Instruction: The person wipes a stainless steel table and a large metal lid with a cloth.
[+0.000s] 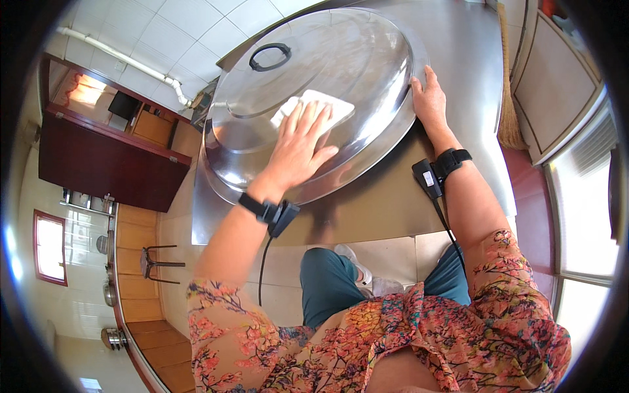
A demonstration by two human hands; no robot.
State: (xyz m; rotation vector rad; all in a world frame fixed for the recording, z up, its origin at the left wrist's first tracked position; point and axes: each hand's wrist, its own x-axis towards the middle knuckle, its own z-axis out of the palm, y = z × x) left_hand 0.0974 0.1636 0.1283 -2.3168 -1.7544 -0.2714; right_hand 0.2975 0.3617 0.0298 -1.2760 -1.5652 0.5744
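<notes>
A large round stainless steel lid (373,64) with a black loop handle (270,57) lies on a metal worktop (462,196) before me. My left hand (302,142) presses a folded white cloth (339,105) against the lid's shiny top, fingers spread over it. At the lid's right rim is my right hand (430,98), its thumb and fingers resting on the edge. Each wrist wears a black strap with a small cabled device.
A straw broom (509,113) stands beside the worktop's right edge. On the left are a dark red door (113,157), a stool (147,264) and wooden cabinets (140,275). A white pipe (123,56) runs along the tiled wall.
</notes>
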